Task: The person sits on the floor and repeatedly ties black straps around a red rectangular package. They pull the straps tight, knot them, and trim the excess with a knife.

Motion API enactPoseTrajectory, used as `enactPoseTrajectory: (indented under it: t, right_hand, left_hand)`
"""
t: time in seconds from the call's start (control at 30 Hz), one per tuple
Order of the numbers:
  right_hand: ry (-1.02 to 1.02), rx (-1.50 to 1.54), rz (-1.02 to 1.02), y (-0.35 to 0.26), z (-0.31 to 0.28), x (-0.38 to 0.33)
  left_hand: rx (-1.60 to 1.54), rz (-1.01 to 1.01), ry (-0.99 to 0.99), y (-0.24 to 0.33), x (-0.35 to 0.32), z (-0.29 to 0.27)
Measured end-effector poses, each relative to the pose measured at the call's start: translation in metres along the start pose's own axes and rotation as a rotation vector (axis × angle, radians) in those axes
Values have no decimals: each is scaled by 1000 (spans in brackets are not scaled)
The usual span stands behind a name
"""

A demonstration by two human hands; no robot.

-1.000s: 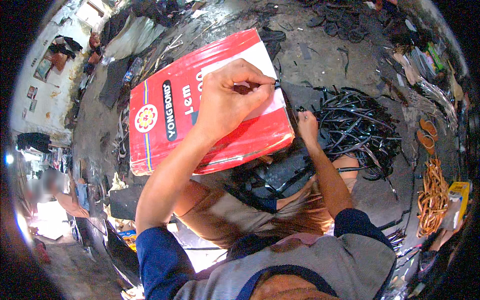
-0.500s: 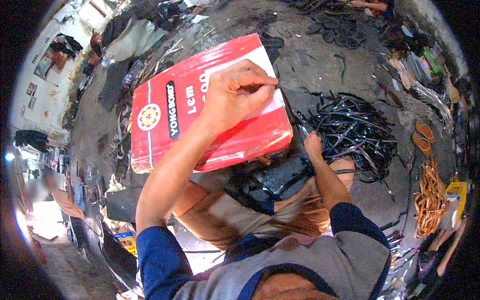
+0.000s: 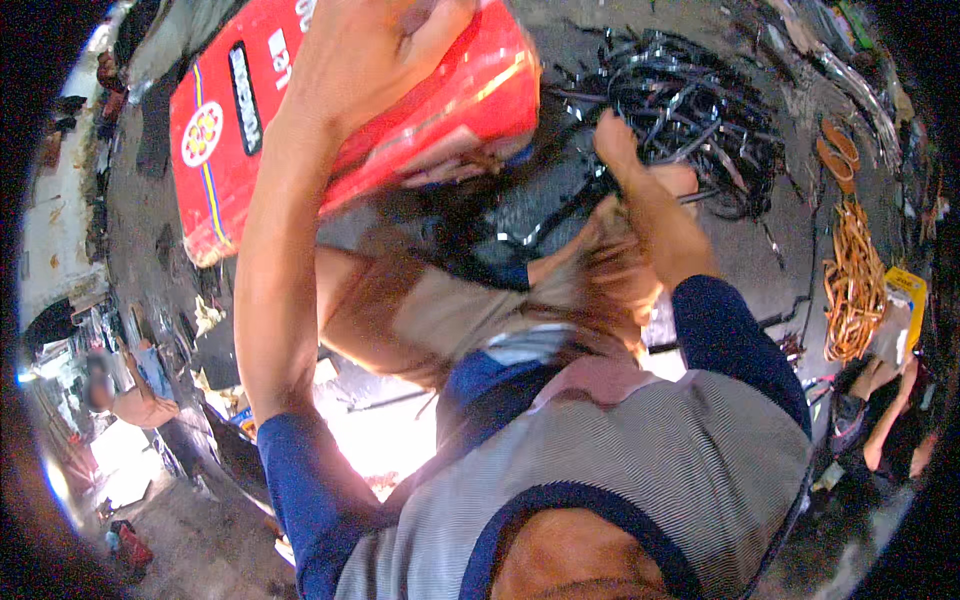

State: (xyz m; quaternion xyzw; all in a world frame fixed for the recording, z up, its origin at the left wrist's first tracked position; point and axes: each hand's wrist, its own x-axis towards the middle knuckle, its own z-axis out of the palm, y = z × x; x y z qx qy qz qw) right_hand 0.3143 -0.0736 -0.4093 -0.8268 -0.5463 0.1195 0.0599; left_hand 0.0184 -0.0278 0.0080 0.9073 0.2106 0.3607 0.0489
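Note:
A large red box-shaped container [image 3: 400, 150] with a flower emblem and worn edges stands tilted in front of me, its top cut off by the upper edge. My left hand [image 3: 375, 60] lies over its upper face, thumb and fingers bent together. The fingertips run out of view, so what they pinch cannot be seen. My right hand [image 3: 617, 140] is closed, slightly blurred, beside a tangled pile of glossy black strips [image 3: 700, 110]. It seems to grip one dark strip, though the strip's ends blend into the pile and the dark floor.
A bundle of tan strips [image 3: 852, 290] and brown sandals [image 3: 838, 155] lie at the right, with a yellow package [image 3: 905, 300] close by. My folded legs [image 3: 430, 310] are below the container. Other people sit at the far left [image 3: 140, 405] and right [image 3: 890, 420].
The view has tilted down, so the container, pile and both hands appear higher. The left hand now partly leaves the top of the picture. My right hand stays closed near the pile.

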Motion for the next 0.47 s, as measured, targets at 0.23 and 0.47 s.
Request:
enactPoseTrajectory:
  t: [0.23, 0.47]
  right_hand:
    - [892, 417, 76, 46, -160, -9]
    - [1556, 980, 78, 79, -311, -89]
  left_hand:
    - [-271, -186, 54, 100, -112, 106]
    - [-203, -1027, -640, 58, -232, 342]
